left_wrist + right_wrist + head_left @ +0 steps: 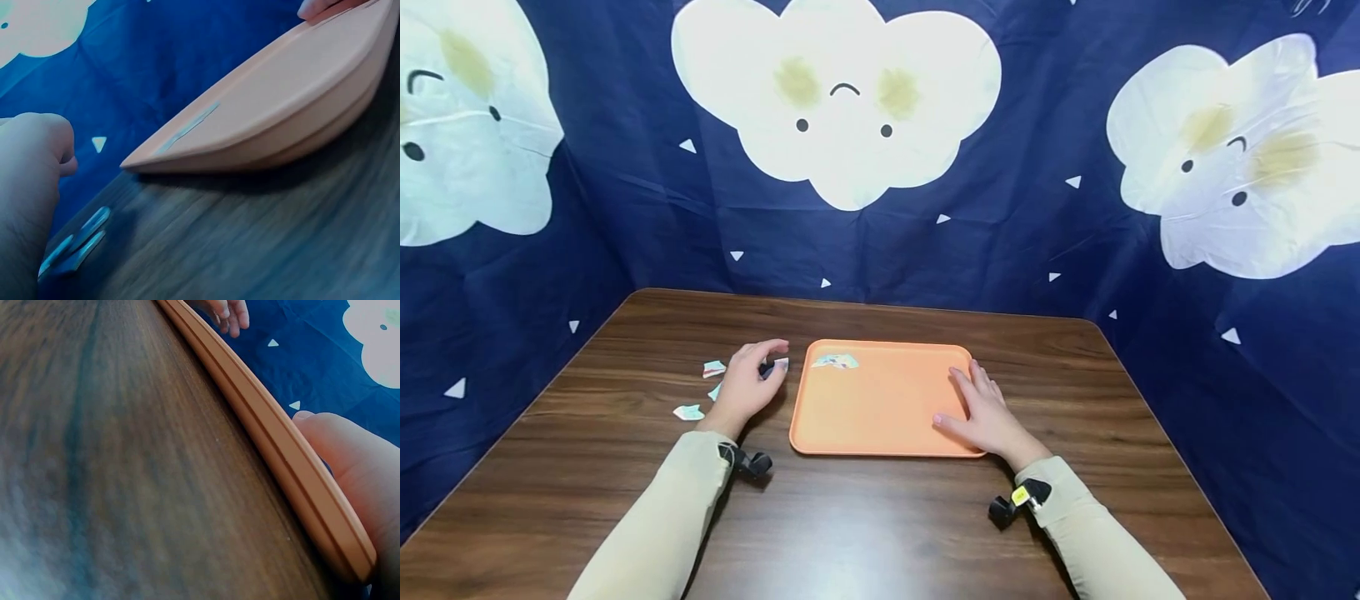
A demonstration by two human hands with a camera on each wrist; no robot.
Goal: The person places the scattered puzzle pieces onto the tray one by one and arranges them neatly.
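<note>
An orange tray (880,417) lies on the table with a joined patch of pale, printed puzzle-like pieces (835,361) in its upper left corner. Left of the tray, my left hand (748,387) hovers over the table, thumb and fingers apart, nothing visible in its grasp. One small flat piece (781,364) shows between its thumb and forefinger from above; in the left wrist view a few pieces (87,228) lie on the wood below that hand. Spread fingers of my right hand (992,421) rest at the tray's right side, the thumb (337,444) over its rim.
More loose pale pieces lie left of my left hand, one at the front (688,412) and one farther back (713,368). Dark wooden table (865,533) surrounds the tray. Blue curtains (865,258) with white clouds hang behind and along both sides.
</note>
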